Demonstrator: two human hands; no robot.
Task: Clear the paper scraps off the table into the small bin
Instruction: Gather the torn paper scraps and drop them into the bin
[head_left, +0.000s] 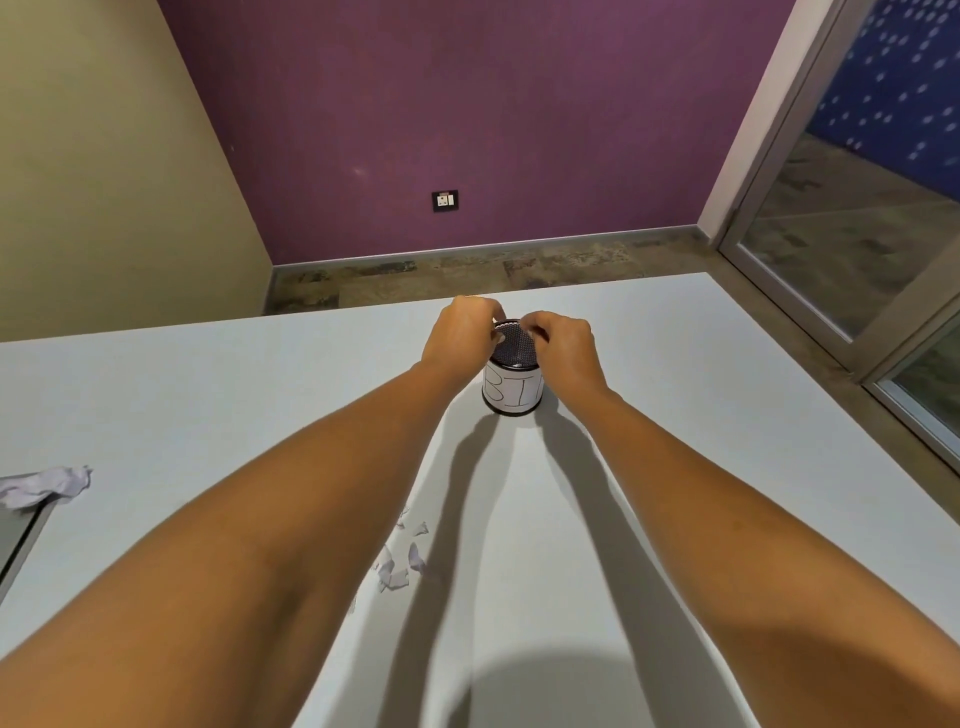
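Two bare arms stretch forward over the pale table (727, 415), the hands meeting above the small bin. At the far left edge lies a crumpled paper wad (44, 486). Nearer the middle, torn paper scraps (402, 564) rest on the table beside the left forearm. The left hand (462, 332) hovers at the bin's left rim, fingers curled inward; whether they pinch anything cannot be told. The small bin (513, 384), a dark mesh cup with a white label, stands upright. The right hand (563, 345) curls likewise over its right rim, grip unclear.
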